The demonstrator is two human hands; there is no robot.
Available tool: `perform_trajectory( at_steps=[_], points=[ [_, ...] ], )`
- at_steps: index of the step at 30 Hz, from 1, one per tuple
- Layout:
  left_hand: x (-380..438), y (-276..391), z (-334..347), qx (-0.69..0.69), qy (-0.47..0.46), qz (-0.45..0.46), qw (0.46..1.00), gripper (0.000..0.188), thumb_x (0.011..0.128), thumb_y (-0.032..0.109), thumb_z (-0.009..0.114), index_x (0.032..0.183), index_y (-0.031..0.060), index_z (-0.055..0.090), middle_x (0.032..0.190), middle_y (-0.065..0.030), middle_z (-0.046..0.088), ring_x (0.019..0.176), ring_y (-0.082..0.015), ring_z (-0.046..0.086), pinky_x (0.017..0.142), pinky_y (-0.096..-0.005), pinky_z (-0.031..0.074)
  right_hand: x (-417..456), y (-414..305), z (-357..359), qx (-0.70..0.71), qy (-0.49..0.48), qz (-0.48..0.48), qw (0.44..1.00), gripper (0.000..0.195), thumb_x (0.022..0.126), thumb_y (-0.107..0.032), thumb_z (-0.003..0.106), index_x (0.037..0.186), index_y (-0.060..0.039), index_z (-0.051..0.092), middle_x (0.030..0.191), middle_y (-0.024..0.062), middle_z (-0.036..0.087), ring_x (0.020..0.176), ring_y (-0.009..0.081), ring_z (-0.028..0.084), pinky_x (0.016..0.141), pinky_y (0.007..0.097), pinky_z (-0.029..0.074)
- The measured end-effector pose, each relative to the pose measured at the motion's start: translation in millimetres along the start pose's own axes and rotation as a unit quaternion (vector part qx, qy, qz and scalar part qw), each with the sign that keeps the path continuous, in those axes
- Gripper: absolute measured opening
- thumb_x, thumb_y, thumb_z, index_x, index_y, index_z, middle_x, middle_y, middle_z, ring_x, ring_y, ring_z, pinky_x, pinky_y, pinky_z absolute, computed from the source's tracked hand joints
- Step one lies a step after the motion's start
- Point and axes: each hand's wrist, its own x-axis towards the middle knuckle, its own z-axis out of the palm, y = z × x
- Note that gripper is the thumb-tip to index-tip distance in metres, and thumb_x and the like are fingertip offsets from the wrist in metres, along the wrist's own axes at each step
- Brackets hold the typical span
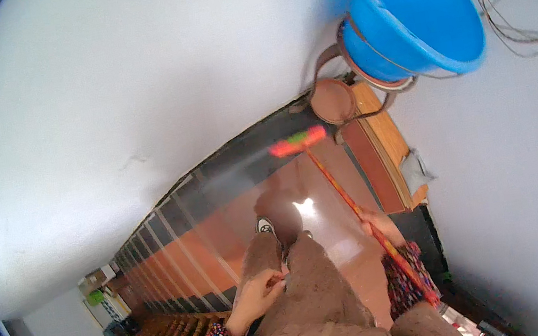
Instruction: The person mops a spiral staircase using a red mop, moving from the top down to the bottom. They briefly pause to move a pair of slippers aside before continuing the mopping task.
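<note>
My right hand (382, 225) is closed around the red and yellow handle of a broom (335, 184). The broom's head, pink with a green middle, is blurred and lies beyond my feet near the dark border of the floor; whether it touches the floor I cannot tell. My left hand (262, 293) rests at my left thigh, away from the broom, its fingers curled; no object shows in it. Both forearms wear dark sleeves with coloured dots.
A staircase (178, 259) with a wooden railing (179, 335) descends at the left. At the upper right, a blue plastic basin (371, 46) sits on a stand above a round brown object (333, 101). Beside it are stacked wooden boards (377, 151). Cables (489, 11) hang on the wall.
</note>
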Motion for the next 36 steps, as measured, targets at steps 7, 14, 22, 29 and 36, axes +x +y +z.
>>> perform_trajectory(
  at_steps=[7, 14, 22, 29, 36],
  points=[
    [16.5, 9.6, 23.9, 0.034, -0.039, -0.039, 0.998, 0.024, 0.095, 0.021, 0.066, 0.111, 0.0028, 0.064, 0.094, -0.0137, 0.07, 0.081, -0.0224, 0.069, 0.075, -0.0328, 0.054, 112.9, -32.5, -2.3, 0.033, 0.032, -0.143, 0.989, 0.014, 0.099, -0.02, 0.056, 0.09, -0.0091, 0.054, 0.067, -0.0027, 0.053, 0.049, 0.0079, 0.046, 0.043, 0.0232, 0.036],
    [33.9, 26.9, 64.8, 0.07, -0.065, -0.018, 0.995, 0.025, 0.096, 0.023, 0.065, 0.112, 0.0031, 0.065, 0.093, -0.0131, 0.071, 0.081, -0.0227, 0.07, 0.073, -0.0333, 0.054, -15.1, 102.2, -53.1, 0.119, 0.054, -0.056, 0.99, 0.033, 0.097, -0.025, 0.064, 0.124, -0.0059, 0.062, 0.079, 0.0003, 0.061, 0.051, 0.0077, 0.052, 0.043, 0.0217, 0.04],
    [47.5, 23.9, 96.4, 0.126, -0.094, -0.006, 0.988, 0.027, 0.097, 0.024, 0.064, 0.114, 0.0038, 0.065, 0.099, -0.0133, 0.073, 0.085, -0.0244, 0.071, 0.074, -0.0348, 0.054, 4.0, 25.6, -32.9, 0.003, 0.071, -0.101, 0.992, 0.044, 0.096, -0.019, 0.064, 0.136, -0.0019, 0.052, 0.081, -0.001, 0.06, 0.05, 0.0051, 0.048, 0.043, 0.0207, 0.039],
    [53.2, 36.1, 106.9, 0.132, -0.101, -0.023, 0.986, 0.027, 0.098, 0.023, 0.063, 0.115, 0.0026, 0.065, 0.1, -0.0127, 0.072, 0.094, -0.023, 0.07, 0.082, -0.0353, 0.053, -21.1, 88.9, -96.8, 0.072, 0.077, -0.093, 0.99, 0.04, 0.094, -0.019, 0.067, 0.127, 0.0012, 0.057, 0.075, 0.0013, 0.059, 0.052, 0.0068, 0.053, 0.044, 0.0213, 0.042],
    [55.9, 48.7, 136.7, 0.141, -0.154, 0.023, 0.978, 0.028, 0.098, 0.025, 0.063, 0.115, 0.0028, 0.065, 0.1, -0.0109, 0.071, 0.093, -0.0202, 0.069, 0.081, -0.0334, 0.053, -171.4, 238.6, -153.9, 0.194, 0.136, -0.034, 0.971, 0.042, 0.095, -0.016, 0.065, 0.133, -0.003, 0.051, 0.072, 0.0041, 0.057, 0.048, 0.0091, 0.051, 0.042, 0.0235, 0.042]
  ],
)
